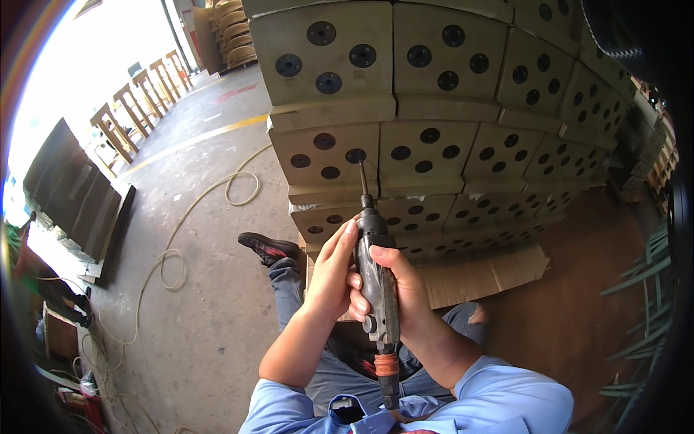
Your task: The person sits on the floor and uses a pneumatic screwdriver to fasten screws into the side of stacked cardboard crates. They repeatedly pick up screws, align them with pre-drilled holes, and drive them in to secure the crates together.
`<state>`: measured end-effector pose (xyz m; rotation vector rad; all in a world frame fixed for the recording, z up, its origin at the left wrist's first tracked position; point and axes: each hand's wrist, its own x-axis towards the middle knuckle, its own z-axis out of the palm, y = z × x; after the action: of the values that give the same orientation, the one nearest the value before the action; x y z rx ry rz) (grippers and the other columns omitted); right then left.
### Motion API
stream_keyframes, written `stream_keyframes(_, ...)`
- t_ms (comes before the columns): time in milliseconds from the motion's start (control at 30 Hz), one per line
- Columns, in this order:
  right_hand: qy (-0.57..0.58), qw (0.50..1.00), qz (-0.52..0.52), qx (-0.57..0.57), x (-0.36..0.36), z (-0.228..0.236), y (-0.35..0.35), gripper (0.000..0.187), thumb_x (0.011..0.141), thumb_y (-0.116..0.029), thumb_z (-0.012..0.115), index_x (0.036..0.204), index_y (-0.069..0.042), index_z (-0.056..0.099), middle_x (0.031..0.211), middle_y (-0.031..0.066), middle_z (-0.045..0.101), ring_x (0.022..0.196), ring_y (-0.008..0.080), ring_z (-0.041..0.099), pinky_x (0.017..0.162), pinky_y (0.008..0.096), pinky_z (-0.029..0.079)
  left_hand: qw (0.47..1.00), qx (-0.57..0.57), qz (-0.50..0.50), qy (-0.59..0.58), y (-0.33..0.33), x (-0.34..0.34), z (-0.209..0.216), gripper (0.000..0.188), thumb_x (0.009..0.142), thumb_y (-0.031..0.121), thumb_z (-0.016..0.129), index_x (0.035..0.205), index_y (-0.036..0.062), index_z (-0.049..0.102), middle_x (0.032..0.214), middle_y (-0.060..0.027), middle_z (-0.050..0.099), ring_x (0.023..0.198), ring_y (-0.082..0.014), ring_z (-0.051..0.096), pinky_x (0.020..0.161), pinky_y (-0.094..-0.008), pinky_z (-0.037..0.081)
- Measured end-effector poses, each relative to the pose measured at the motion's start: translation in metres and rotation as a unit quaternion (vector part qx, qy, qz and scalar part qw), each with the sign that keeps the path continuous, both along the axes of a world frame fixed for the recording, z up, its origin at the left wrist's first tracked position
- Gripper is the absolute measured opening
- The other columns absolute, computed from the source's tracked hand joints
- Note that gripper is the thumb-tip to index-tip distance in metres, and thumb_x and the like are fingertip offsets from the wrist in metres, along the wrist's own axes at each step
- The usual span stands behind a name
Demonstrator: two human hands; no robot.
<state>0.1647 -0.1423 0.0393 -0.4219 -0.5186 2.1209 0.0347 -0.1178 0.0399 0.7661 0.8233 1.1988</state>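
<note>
Both hands are on a dark air screwdriver (376, 282) with an orange hose coupling at its near end. My right hand (405, 278) wraps its body from the right, thumb on top. From the left, my left hand (335, 271) steadies the tool, fingers stretched along its nose and the others curled against it. A long thin bit (363, 177) runs from the nose to a round black disc (355, 155) on a beige panel (332, 170). The tip appears to touch this disc; any screw there is too small to make out. Similar discs sit in groups on the panel.
Stacked beige panels (322, 116) rise in rows ahead, with cardboard (484, 278) beneath. A pale hose (170, 249) loops over the floor on the left. Wooden frames (123, 108) stand at far left, beyond stacked dark boards (69, 192). Green straps (643, 311) lie at right.
</note>
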Motion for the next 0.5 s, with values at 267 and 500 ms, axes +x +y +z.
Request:
stream_keyframes(267, 0.012, 1.0, 0.002, 0.006, -0.001, -0.002, 0.007, 0.043, 0.097, -0.044, 0.061, 0.092, -0.001, 0.059, 0.073, 0.0093, 0.06, 0.056, 0.023, 0.063, 0.054, 0.0379, 0.052, 0.999, -0.022, 0.024, 0.019, 0.003, 0.008, 0.0, 0.047, 0.107, 0.038, 0.053, 0.141, 0.0061, 0.058, 0.095, 0.0018, 0.066, 0.06, -0.0012, 0.053, 0.049, -0.0157, 0.042)
stream_keyframes(500, -0.023, 1.0, -0.008, 0.007, -0.001, 0.004, 0.009, 0.046, 0.098, -0.046, 0.058, 0.09, -0.001, 0.055, 0.073, 0.0086, 0.057, 0.054, 0.0209, 0.061, 0.053, 0.035, 0.051, 0.997, -0.053, 0.024, 0.04, 0.007, 0.004, 0.001, 0.047, 0.107, 0.038, 0.052, 0.14, 0.0054, 0.059, 0.098, -0.0005, 0.068, 0.064, -0.003, 0.055, 0.054, -0.0166, 0.043)
